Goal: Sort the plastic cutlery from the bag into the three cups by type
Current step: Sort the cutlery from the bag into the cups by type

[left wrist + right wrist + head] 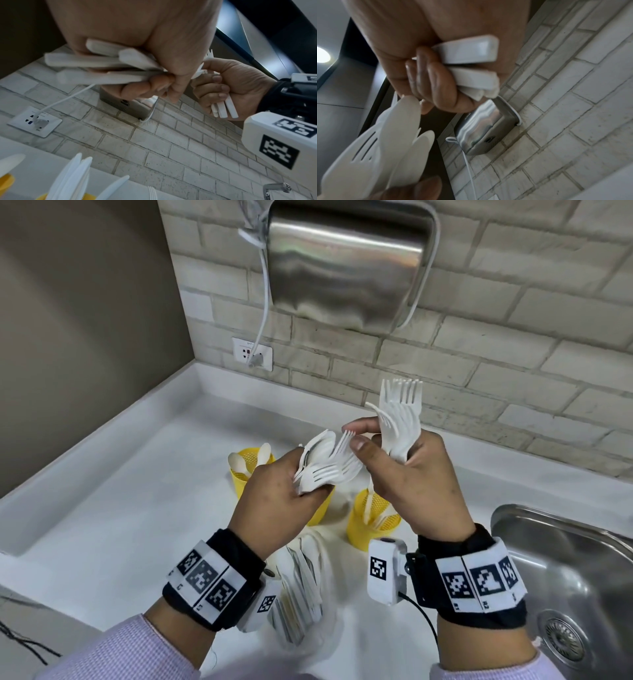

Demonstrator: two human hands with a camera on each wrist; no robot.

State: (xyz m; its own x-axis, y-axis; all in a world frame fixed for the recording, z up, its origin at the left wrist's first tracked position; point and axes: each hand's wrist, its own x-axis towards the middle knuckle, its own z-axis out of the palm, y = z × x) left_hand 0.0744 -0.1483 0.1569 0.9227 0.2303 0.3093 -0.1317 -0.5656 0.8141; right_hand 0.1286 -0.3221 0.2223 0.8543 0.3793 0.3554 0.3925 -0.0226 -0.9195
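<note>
Above the white counter (102,508) near the steel sink (565,559), I see three yellow perforated plastic cups (371,525). My left hand (274,501) grips mixed white plastic cutlery (325,463); my right hand (418,484) clutches upright white forks (400,419).

The left hand (274,494) hides most of the middle yellow cup (320,508).

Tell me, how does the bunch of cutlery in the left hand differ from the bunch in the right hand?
The left hand's bunch is mixed, forks among spoon bowls, fanned out sideways. The right hand's bunch looks to be all forks, stacked and upright, tines up. The left hand and right hand both grip the handles. Both bunches are white plastic.
</note>
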